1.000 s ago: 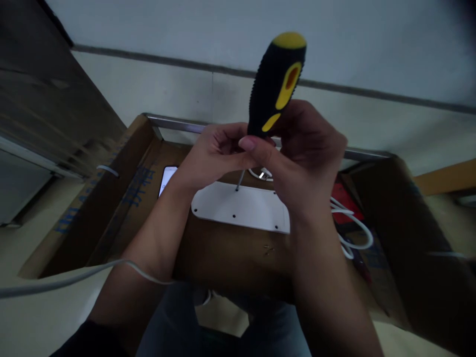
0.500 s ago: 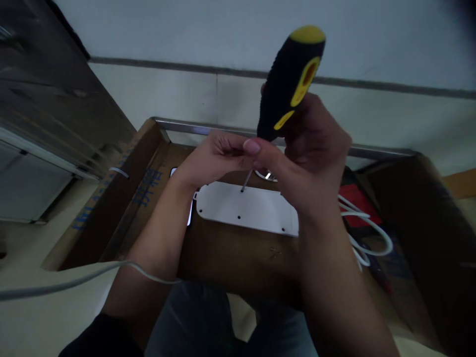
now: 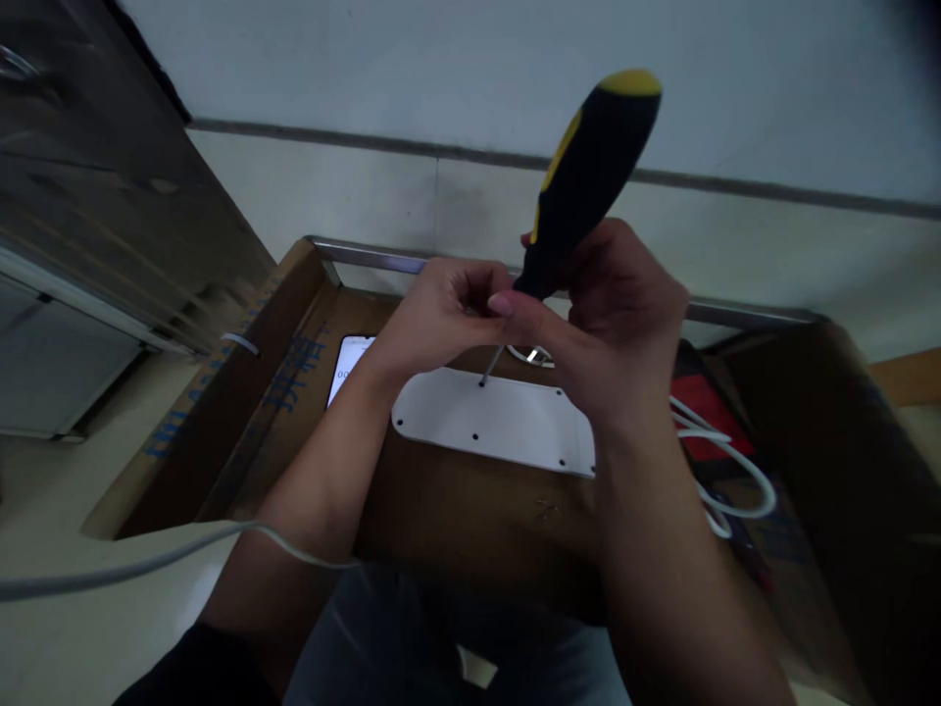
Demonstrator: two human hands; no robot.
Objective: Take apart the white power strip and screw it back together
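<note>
A black and yellow screwdriver [image 3: 584, 181] stands tilted, its tip set in a screw hole of a white plastic plate [image 3: 507, 422] that lies on a brown cardboard box [image 3: 456, 510]. My right hand [image 3: 610, 324] is wrapped round the lower part of the handle. My left hand [image 3: 441, 319] is closed in a pinch at the metal shaft just above the plate. Several small dark screw holes dot the plate.
A lit phone [image 3: 349, 363] lies left of the plate. White cable [image 3: 724, 466] coils at the right over something red [image 3: 706, 402]. A metal rail [image 3: 368, 255] runs behind the box. Another white cable [image 3: 147, 559] crosses my left forearm. A grey cabinet [image 3: 88, 235] stands at the left.
The screwdriver handle has leaned further right and turned, so less yellow shows. Its tip stays in the same hole, and both hands keep their grip.
</note>
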